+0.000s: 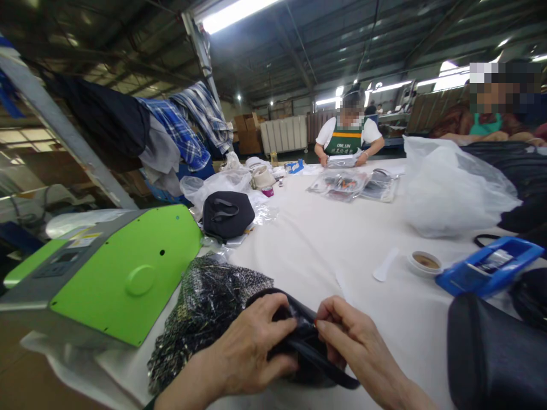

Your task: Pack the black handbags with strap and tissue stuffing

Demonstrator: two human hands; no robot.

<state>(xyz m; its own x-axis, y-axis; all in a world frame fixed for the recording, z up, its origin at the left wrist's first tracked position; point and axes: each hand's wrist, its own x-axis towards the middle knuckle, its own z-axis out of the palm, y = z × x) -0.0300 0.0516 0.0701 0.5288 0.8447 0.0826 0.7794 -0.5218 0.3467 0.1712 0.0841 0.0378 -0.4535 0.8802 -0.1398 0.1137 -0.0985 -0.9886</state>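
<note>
Both hands grip a small black pouch (pixel 301 341) just right of the green machine (pixel 115 273), left hand (pixel 248 347) closed round its body, right hand (pixel 350 336) pinching its top edge, whose long axis runs down-right under the right fingers

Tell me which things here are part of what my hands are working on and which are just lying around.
In hand:
left hand
right hand
black pouch, pinched by both
black-and-white patterned fabric, beside the left hand

Lying about:
green machine
blue tape dispenser
tape roll
clear plastic bag
black cap
black bag
</note>
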